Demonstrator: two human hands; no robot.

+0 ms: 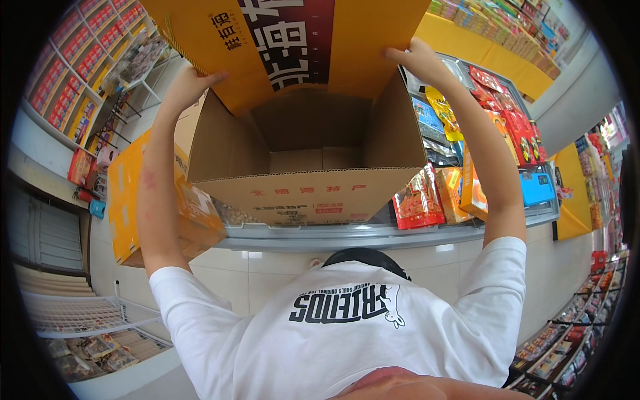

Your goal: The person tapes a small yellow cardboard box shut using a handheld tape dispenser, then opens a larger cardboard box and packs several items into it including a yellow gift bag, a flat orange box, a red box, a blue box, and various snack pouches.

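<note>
A large yellow gift box with a dark printed band is held up between my two hands, tilted over the far side of a cardboard carton. My left hand grips its left edge, near a yellow cord handle. My right hand grips its right edge, with the thumb on the printed face. The carton stands open at the top on a glass-topped counter; the part of its inside that shows holds nothing. The yellow box hides the carton's far rim.
Right of the carton lie a red snack bag, orange boxes, red packs and a blue device. A yellow-taped carton stands at the left. Stocked shelves and a white wire rack are farther left.
</note>
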